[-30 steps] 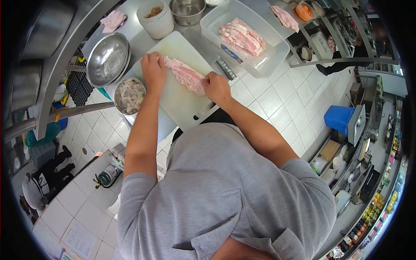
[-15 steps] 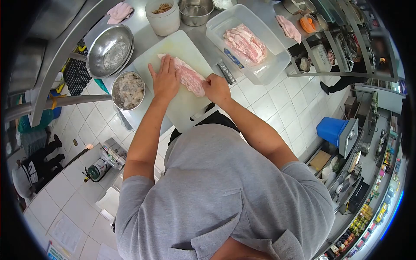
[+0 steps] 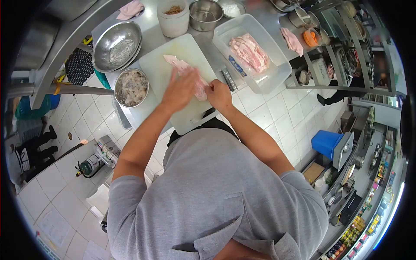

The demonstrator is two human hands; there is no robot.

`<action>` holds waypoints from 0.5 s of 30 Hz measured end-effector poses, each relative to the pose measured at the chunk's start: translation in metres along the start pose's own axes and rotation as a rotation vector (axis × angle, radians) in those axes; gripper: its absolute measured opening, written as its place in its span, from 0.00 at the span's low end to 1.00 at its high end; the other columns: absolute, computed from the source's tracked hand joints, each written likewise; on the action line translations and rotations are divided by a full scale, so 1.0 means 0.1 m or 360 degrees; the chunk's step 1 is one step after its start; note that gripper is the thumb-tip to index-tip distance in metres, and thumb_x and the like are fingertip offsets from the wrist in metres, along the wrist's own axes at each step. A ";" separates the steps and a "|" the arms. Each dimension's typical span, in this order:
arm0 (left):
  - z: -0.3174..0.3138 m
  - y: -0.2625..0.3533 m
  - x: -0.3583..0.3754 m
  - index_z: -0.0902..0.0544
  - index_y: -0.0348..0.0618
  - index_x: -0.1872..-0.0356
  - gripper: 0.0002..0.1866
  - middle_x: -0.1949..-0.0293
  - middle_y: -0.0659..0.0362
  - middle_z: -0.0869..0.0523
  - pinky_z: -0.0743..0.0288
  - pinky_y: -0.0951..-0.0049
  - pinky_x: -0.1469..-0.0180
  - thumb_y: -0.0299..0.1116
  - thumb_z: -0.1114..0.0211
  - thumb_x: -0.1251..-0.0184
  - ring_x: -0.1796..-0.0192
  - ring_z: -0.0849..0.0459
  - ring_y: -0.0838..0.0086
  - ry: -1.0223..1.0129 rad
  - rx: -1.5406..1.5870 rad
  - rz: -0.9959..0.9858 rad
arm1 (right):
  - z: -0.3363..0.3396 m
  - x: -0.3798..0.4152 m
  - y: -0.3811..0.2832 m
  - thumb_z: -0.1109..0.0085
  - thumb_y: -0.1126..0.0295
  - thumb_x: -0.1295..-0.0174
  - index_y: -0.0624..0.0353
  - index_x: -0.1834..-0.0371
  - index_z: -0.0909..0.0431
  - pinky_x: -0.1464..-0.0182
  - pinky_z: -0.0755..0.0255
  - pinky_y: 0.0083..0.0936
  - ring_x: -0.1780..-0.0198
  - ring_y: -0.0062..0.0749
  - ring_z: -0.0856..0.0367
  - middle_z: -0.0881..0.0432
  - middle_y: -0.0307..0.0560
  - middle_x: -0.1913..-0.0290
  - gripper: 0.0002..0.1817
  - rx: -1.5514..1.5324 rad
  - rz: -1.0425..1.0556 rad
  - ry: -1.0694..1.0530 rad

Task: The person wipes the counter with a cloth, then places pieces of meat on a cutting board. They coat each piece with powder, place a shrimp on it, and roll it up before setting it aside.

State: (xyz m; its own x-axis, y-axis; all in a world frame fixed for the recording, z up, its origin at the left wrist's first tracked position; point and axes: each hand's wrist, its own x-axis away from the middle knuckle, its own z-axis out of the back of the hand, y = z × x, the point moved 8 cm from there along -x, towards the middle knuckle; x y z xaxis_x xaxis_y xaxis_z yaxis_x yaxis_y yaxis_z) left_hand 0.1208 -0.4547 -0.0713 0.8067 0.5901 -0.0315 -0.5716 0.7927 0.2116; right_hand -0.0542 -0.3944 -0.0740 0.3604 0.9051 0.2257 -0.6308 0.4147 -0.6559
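A long strip of pale pink, fatty raw meat (image 3: 177, 63) lies slantwise on the white cutting board (image 3: 195, 50). My left hand (image 3: 180, 92) is over the middle of the strip, its fingers smeared by motion and covering part of the meat. At the strip's near right end, my right hand (image 3: 220, 96) is closed, thumb and fingers pinching the edge. To the board's right is a clear plastic tub (image 3: 277, 69) holding a stack of similar raw meat (image 3: 250, 53). A knife (image 3: 228, 79) lies between board and tub, its handle toward me.
Left of the board are a metal bowl of greyish raw pieces (image 3: 131, 88) and perforated steel bowls (image 3: 117, 45). Behind it stand a white bucket (image 3: 173, 24) and a steel pot (image 3: 206, 15). Pink cloths (image 3: 292, 42) lie on the steel counter. Other people are partly visible at both sides.
My left hand has slid right along the strip from its far left end toward my right hand, baring that end. My right hand keeps its pinch. The view has shifted slightly.
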 end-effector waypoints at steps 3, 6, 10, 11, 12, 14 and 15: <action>-0.10 0.08 0.13 0.29 0.48 0.05 0.33 0.05 0.60 0.29 0.61 0.30 0.02 0.47 0.45 0.03 0.03 0.36 0.63 0.0014 0.0279 -0.0121 | 0.00 0.00 0.01 0.28 0.64 0.26 0.66 0.56 0.10 0.47 0.12 0.60 0.54 0.71 0.04 0.06 0.72 0.59 0.13 0.0005 0.0041 0.0011; -0.07 -0.21 -0.08 0.27 0.48 0.06 0.33 0.04 0.60 0.30 0.61 0.30 0.02 0.47 0.44 0.03 0.02 0.37 0.65 0.0040 0.0244 0.0046 | -0.03 0.06 0.06 0.26 0.62 0.27 0.69 0.58 0.09 0.52 0.13 0.55 0.58 0.69 0.04 0.07 0.70 0.63 0.17 0.0008 0.0079 0.0058; -0.01 -0.52 -0.22 0.30 0.47 0.05 0.33 0.02 0.59 0.35 0.61 0.32 0.02 0.47 0.46 0.01 0.01 0.41 0.65 -0.0029 0.0122 0.0027 | 0.05 0.05 0.05 0.28 0.64 0.26 0.65 0.55 0.11 0.51 0.13 0.57 0.56 0.68 0.04 0.06 0.68 0.62 0.12 0.0082 0.0125 0.0043; 0.01 -0.59 -0.22 0.29 0.47 0.06 0.32 0.02 0.59 0.35 0.60 0.32 0.01 0.46 0.45 0.02 0.01 0.41 0.65 0.0053 0.0105 0.0047 | 0.07 0.13 0.11 0.29 0.66 0.26 0.63 0.54 0.12 0.50 0.13 0.58 0.55 0.68 0.04 0.06 0.68 0.63 0.10 0.0097 0.0096 0.0043; 0.03 -0.63 -0.22 0.28 0.47 0.07 0.32 0.02 0.60 0.34 0.59 0.32 0.01 0.44 0.44 0.03 0.01 0.40 0.64 0.0131 0.0092 0.0063 | 0.13 0.21 0.09 0.31 0.68 0.25 0.62 0.53 0.14 0.51 0.13 0.59 0.57 0.67 0.04 0.06 0.67 0.61 0.08 0.0147 0.0090 0.0050; 0.25 -0.62 -0.17 0.27 0.46 0.07 0.32 0.04 0.58 0.32 0.55 0.34 0.02 0.41 0.41 0.05 0.01 0.40 0.63 0.0291 0.0181 0.0143 | 0.19 0.33 0.03 0.31 0.69 0.25 0.61 0.53 0.14 0.51 0.12 0.58 0.56 0.66 0.04 0.05 0.67 0.58 0.07 0.0221 0.0153 0.0043; 0.33 -0.65 -0.13 0.26 0.45 0.08 0.32 0.05 0.57 0.30 0.52 0.36 0.02 0.38 0.39 0.07 0.02 0.39 0.62 0.0430 0.0281 0.0229 | 0.23 0.37 -0.03 0.31 0.69 0.25 0.61 0.53 0.14 0.51 0.12 0.57 0.54 0.65 0.03 0.05 0.67 0.54 0.07 0.0293 0.0201 0.0018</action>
State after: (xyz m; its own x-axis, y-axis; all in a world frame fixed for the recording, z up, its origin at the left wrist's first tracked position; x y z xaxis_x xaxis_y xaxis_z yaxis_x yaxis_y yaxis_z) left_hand 0.1518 -0.5189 -0.0523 0.6375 0.7315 -0.2417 -0.6226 0.6740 0.3977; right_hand -0.0546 -0.3596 -0.0474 0.2777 0.9503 0.1411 -0.7859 0.3092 -0.5355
